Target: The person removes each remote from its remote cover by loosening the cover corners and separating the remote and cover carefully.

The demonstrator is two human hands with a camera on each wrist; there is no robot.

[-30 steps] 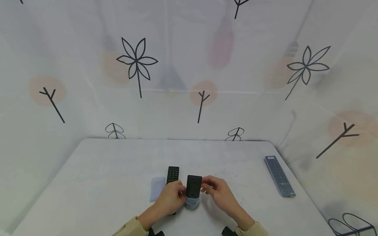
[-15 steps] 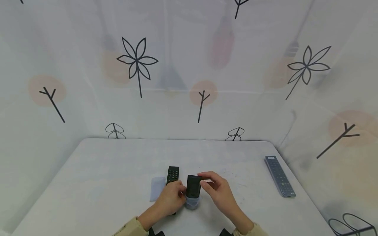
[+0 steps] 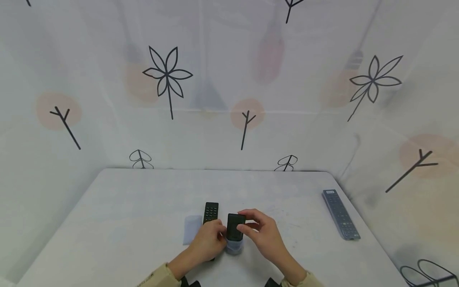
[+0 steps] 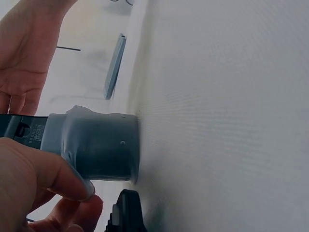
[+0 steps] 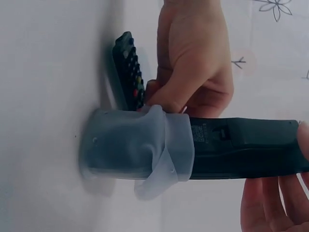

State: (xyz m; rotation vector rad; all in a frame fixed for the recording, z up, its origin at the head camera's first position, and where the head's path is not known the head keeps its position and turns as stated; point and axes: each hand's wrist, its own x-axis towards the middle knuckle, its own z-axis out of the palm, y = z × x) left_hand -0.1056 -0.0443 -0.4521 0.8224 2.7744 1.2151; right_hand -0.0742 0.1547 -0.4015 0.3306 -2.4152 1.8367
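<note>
A person in cream cuffs [image 3: 162, 276] works at a white table [image 3: 143, 207] with two bare hands. Near the front middle of the table, a black remote [image 3: 234, 223] stands on end, its lower part inside a translucent cover [image 3: 234, 246]. The wrist views show the cover's base against the table, a crumpled fold around its middle and a loose flap to one side. Above it, the remote's back shows a small latch and a label too blurred to read.

The left hand [image 3: 209, 240] is beside the cover, thumb and fingers bent together, pinching its folded edge. The right hand [image 3: 263, 233] grips the remote's upper part: the thumb presses the side facing the person and the forefinger reaches the top corner, while the other fingers are bent behind. The two hands are apart, with the remote between them.

A second black remote [image 3: 210, 211] lies buttons up under the left hand, which hides its middle; red and yellow keys show from the right wrist. Just to its left lies a flat, pale translucent sheet [image 3: 192, 229]. Well apart, near the table's right edge, a longer grey remote [image 3: 340, 215] lies buttons up, slanted.

Behind the table hangs a pale backdrop [image 3: 215, 139] with line-drawn flowers, twigs and soft peach spots.
</note>
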